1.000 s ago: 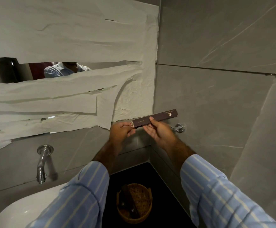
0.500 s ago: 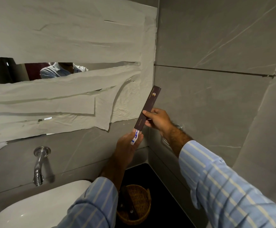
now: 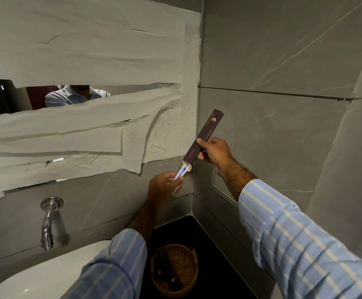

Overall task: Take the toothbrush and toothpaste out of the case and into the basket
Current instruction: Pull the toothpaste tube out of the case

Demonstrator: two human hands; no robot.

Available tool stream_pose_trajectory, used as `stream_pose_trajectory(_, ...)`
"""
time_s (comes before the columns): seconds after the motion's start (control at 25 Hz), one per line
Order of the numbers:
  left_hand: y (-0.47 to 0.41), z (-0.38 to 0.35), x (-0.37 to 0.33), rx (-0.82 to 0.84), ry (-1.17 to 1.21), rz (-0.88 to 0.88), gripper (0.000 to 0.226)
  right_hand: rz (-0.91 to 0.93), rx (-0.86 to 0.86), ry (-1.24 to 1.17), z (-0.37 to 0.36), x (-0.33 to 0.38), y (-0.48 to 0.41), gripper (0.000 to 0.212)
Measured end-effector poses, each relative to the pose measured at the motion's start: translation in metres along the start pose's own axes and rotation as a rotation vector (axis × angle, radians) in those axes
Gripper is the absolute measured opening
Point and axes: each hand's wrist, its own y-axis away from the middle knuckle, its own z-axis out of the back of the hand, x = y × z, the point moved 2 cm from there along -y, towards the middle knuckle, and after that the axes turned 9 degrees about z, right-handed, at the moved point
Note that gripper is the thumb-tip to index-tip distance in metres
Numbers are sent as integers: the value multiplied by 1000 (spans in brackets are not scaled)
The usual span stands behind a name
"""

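Note:
My right hand (image 3: 213, 151) grips a long dark brown case (image 3: 203, 138) near its middle and holds it tilted, open end down and to the left. A small white and blue toothpaste tube (image 3: 181, 172) sticks out of that open end. My left hand (image 3: 165, 186) pinches the tube's lower end just below the case. No toothbrush can be made out. A round wicker basket (image 3: 188, 288) stands far below on the dark counter, under both hands, with dark items inside it.
A white basin (image 3: 46, 275) sits at the lower left under a chrome wall spout (image 3: 48, 223). The mirror (image 3: 7, 98) is mostly covered with paper strips. Grey tiled walls meet in a corner behind the hands. The dark counter (image 3: 210, 240) holds the basket.
The case went from level to steeply tilted, open end down. My left hand dropped below it and has drawn the toothpaste tube partly out.

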Motion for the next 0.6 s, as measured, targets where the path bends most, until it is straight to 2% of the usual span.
stream_pose_trajectory(0.08, -6, 5, 4, 39, 8, 21, 22, 29, -40, -22, 5, 6, -3, 13)
stream_pose_trajectory(0.2, -12, 14, 7, 76, 39, 71, 20, 112, -135, -43, 10, 15, -5, 36)
stream_pose_trajectory(0.32, -11, 26, 16, 71, 44, 75, 13, 165, -209, 2, 17, 17, -5, 41)
stream_pose_trajectory(0.44, -10, 31, 23, 51, 76, 119, 13, 114, -181, 51, 25, 1, 4, 36)
stream_pose_trajectory(0.6, 1, 13, 33, 67, 165, 223, 17, -47, -96, 157, 40, -50, 30, 33)
